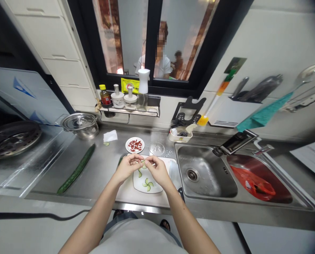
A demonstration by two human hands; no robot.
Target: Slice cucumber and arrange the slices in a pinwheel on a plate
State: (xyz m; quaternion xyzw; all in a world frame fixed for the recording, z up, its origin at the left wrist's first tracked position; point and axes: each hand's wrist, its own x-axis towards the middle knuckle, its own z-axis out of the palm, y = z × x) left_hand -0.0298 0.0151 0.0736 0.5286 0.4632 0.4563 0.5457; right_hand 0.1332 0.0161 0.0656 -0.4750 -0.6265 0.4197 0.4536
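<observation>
Both hands meet over the far part of a white plate (138, 186) that lies on a cutting board (125, 197). My left hand (129, 167) and my right hand (156, 170) pinch a thin green cucumber slice (144, 164) between their fingertips. Nearer the plate's front edge, several cucumber slices (147, 184) form a pinwheel shape. Another curved slice (139, 173) rests just below my fingers. Part of a dark green cucumber piece (120, 159) shows beside my left hand. Behind the hands, a small white dish (135, 145) holds red pieces.
A whole cucumber (78, 169) lies on the counter at left, near a lidded pot (82, 125). To the right of the board are a knife (175, 174) and a double sink (207, 173) with a red bag (255, 183). A condiment shelf (144, 112) hangs behind.
</observation>
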